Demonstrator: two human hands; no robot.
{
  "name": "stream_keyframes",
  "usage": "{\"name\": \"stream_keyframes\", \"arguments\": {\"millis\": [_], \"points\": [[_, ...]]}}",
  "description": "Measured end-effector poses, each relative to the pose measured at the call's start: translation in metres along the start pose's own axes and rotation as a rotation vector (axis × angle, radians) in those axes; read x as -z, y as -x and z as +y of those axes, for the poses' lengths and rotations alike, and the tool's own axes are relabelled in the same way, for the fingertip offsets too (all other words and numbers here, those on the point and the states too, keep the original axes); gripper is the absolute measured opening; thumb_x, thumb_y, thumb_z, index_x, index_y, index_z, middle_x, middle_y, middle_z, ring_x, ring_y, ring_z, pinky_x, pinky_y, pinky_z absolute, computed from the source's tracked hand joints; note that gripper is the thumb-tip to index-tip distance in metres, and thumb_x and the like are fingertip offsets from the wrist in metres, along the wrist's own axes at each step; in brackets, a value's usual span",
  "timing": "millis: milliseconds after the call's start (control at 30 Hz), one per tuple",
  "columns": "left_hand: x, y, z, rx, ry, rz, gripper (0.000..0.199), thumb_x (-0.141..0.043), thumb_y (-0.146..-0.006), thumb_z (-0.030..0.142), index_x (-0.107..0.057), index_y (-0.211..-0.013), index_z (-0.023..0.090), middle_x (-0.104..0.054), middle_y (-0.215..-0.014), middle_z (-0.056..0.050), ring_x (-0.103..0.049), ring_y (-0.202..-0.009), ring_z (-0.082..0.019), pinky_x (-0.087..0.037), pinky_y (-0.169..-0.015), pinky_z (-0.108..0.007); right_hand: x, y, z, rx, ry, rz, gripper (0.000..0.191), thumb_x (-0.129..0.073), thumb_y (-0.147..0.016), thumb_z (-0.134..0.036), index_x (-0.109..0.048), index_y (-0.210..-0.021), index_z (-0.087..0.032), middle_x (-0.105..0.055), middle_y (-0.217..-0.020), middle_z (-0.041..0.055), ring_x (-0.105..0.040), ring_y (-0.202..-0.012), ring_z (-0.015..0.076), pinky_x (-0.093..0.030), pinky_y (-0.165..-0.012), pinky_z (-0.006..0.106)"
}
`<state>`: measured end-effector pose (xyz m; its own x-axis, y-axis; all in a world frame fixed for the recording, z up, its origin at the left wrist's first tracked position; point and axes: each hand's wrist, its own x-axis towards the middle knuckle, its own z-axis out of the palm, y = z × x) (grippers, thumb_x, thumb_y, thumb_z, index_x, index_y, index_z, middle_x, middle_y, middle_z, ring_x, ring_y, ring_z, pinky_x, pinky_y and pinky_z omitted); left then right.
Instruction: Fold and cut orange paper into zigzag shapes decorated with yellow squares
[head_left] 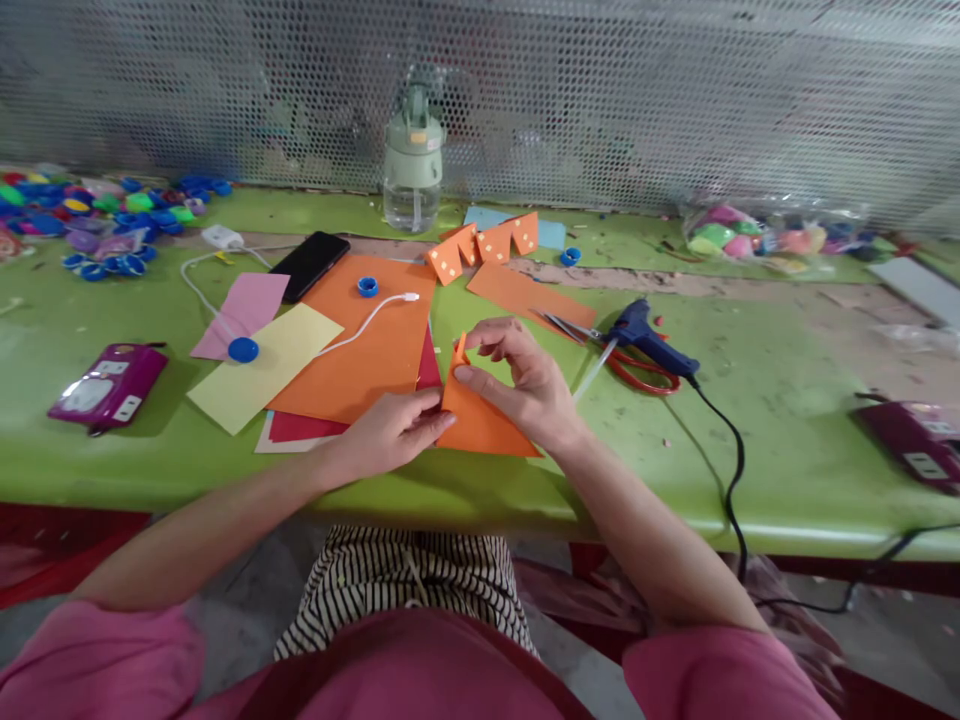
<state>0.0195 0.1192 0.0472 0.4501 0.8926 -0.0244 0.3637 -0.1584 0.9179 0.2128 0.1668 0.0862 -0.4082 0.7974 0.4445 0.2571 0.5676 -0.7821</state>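
Between my hands, over the table's front part, is a piece of orange paper (pixel 487 428) with a narrow fold standing up at its top. My left hand (pixel 394 428) pinches its left edge between thumb and fingers. With thumb and curled fingers, my right hand (pixel 529 385) grips the folded top. Left of it, a large orange sheet (pixel 360 360) lies over red paper (pixel 296 427), with a blue ring (pixel 367 287) and a white cable end (pixel 409 297) on it. Behind my hands stands a zigzag-folded orange strip (pixel 499 243) with pale dots.
To the right, a blue glue gun (pixel 652 338) and scissors (pixel 643 380) lie close together, a black cord (pixel 739 450) trailing off the front edge. A bottle (pixel 414 165) stands at the back. Further left are a phone (pixel 311 265), yellow paper (pixel 266 365) and a purple socket box (pixel 109 387).
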Motion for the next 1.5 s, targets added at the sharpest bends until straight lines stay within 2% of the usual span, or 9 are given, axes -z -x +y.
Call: {"name": "stream_keyframes", "arguments": {"millis": [233,433,533,700,867,1033,1233,1367,1500], "points": [[0.001,-0.001,0.005,0.063,0.081,-0.02,0.027,-0.056,-0.088,0.045,-0.052,-0.081,0.019,-0.053,-0.067,0.004,-0.054,-0.061,-0.01,-0.048,-0.059,-0.022,0.002,0.001,-0.004,-0.002,-0.029,-0.002,0.009,-0.071,-0.085,-0.027,-0.063,-0.09,-0.026,-0.066,-0.107,0.0022,-0.059,-0.105,0.0201,-0.044,-0.096,0.041],[0.003,0.001,0.007,0.146,0.556,-0.066,0.045,-0.051,-0.094,0.06,-0.065,-0.101,0.017,-0.071,-0.087,-0.006,-0.069,-0.084,-0.017,-0.057,-0.079,-0.031,0.003,0.002,-0.005,-0.035,-0.011,0.045,0.008,-0.071,-0.086,-0.03,-0.065,-0.086,-0.025,-0.066,-0.118,0.0047,-0.059,-0.117,0.0225,-0.04,-0.107,0.047],[0.003,-0.001,0.005,0.202,0.684,-0.074,0.046,-0.063,-0.088,0.058,-0.065,-0.108,0.017,-0.074,-0.095,-0.008,-0.072,-0.085,-0.018,-0.059,-0.082,-0.033,0.003,0.002,-0.003,-0.048,-0.102,-0.018,0.009,-0.071,-0.087,-0.033,-0.065,-0.087,-0.025,-0.068,-0.121,0.0048,-0.06,-0.119,0.0229,-0.041,-0.11,0.049],[0.003,-0.004,0.003,0.211,0.608,-0.05,0.03,-0.07,-0.083,0.039,-0.064,-0.101,0.016,-0.073,-0.098,-0.006,-0.071,-0.085,-0.015,-0.059,-0.082,-0.031,0.004,0.003,-0.006,-0.108,-0.2,-0.118,0.017,-0.072,-0.087,-0.041,-0.066,-0.085,-0.025,-0.066,-0.131,0.0073,-0.059,-0.126,0.0253,-0.041,-0.112,0.052],[0.003,-0.001,0.008,0.044,0.346,0.224,0.018,-0.064,-0.086,0.034,-0.064,-0.09,0.016,-0.07,-0.089,-0.003,-0.066,-0.085,-0.014,-0.054,-0.077,-0.025,0.003,0.005,-0.008,-0.145,-0.23,-0.197,0.02,-0.069,-0.089,-0.044,-0.065,-0.086,-0.024,-0.063,-0.139,0.0083,-0.056,-0.133,0.0269,-0.041,-0.113,0.052],[0.011,-0.008,0.007,0.066,0.433,0.426,0.021,-0.055,-0.094,0.04,-0.053,-0.089,0.02,-0.061,-0.076,0.002,-0.061,-0.067,-0.01,-0.053,-0.063,-0.023,0.005,0.016,-0.02,0.162,-0.064,-0.119,0.002,-0.06,-0.095,-0.028,-0.059,-0.096,-0.029,-0.063,-0.141,0.0037,-0.059,-0.13,0.0236,-0.044,-0.11,0.053],[0.029,-0.019,0.0,0.146,0.525,0.74,0.02,-0.043,-0.101,0.045,-0.045,-0.1,0.025,-0.063,-0.08,0.003,-0.061,-0.059,-0.009,-0.05,-0.052,-0.019,-0.026,0.043,-0.04,0.735,0.336,-0.255,0.018,-0.066,-0.087,-0.018,-0.059,-0.09,-0.034,-0.078,-0.112,-0.0049,-0.072,-0.107,0.0191,-0.053,-0.097,0.048],[0.032,-0.016,0.004,0.248,0.775,0.476,0.023,-0.05,-0.098,0.043,-0.054,-0.099,0.02,-0.069,-0.084,-0.002,-0.067,-0.068,-0.011,-0.054,-0.061,-0.023,-0.039,0.046,-0.035,0.941,0.529,-0.144,0.017,-0.068,-0.084,-0.02,-0.058,-0.086,-0.034,-0.08,-0.104,-0.0045,-0.072,-0.104,0.0194,-0.056,-0.086,0.044],[0.032,-0.009,0.004,0.374,0.975,0.023,0.024,-0.07,-0.087,0.036,-0.067,-0.101,0.016,-0.074,-0.095,-0.007,-0.071,-0.08,-0.014,-0.057,-0.074,-0.026,-0.028,0.047,-0.032,0.833,0.533,-0.12,0.026,-0.065,-0.078,-0.016,-0.056,-0.089,-0.038,-0.079,-0.104,-0.0094,-0.073,-0.098,0.0207,-0.056,-0.086,0.047]]}}
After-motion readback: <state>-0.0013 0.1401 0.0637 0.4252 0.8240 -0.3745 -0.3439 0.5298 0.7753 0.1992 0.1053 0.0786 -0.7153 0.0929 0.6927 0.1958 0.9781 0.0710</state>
